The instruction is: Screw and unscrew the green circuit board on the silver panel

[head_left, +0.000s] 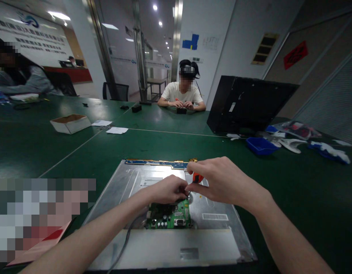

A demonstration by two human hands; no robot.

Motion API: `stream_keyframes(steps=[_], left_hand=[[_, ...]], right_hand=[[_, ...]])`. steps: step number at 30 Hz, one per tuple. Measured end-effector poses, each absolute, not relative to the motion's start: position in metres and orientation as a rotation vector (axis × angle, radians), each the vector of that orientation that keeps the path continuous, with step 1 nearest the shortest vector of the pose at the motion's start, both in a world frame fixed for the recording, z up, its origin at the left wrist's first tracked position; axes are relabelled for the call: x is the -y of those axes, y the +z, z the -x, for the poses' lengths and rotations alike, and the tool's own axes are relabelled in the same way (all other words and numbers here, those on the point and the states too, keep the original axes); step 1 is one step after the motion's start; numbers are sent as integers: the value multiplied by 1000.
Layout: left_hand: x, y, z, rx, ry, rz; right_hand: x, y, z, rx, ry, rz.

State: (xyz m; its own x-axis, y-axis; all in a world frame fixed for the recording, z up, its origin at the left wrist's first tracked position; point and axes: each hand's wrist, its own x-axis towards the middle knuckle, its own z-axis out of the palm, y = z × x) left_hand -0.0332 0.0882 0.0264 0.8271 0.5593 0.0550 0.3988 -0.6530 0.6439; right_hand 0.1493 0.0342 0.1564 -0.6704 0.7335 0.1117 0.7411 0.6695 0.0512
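Note:
A silver display panel (221, 243) lies flat on the green table, with a green circuit board (180, 217) on its middle. My right hand (218, 179) grips an orange-handled screwdriver (197, 177), its shaft slanting down to the board's upper right corner. Close beside the tip, my left hand (172, 189) has its fingers bent and pressed together over the board's upper edge; what they hold, if anything, is hidden. A blue circuit strip (153, 162) runs along the panel's far edge. From the board's left side a grey cable (125, 243) trails toward me.
On the green table (164, 144) stand an open box (70, 123), a large black monitor housing (247, 104) and a blue tray (261, 146). Gloves (328, 150) lie far right. Across the table a person (183, 91) works; another sits at far left.

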Motion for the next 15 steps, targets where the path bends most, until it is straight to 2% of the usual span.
stream_keyframes(steps=[15], left_hand=[[-85,34,33,-724,304,-2352]], right_hand=[[-35,162,-157,2746,-95,1222]])
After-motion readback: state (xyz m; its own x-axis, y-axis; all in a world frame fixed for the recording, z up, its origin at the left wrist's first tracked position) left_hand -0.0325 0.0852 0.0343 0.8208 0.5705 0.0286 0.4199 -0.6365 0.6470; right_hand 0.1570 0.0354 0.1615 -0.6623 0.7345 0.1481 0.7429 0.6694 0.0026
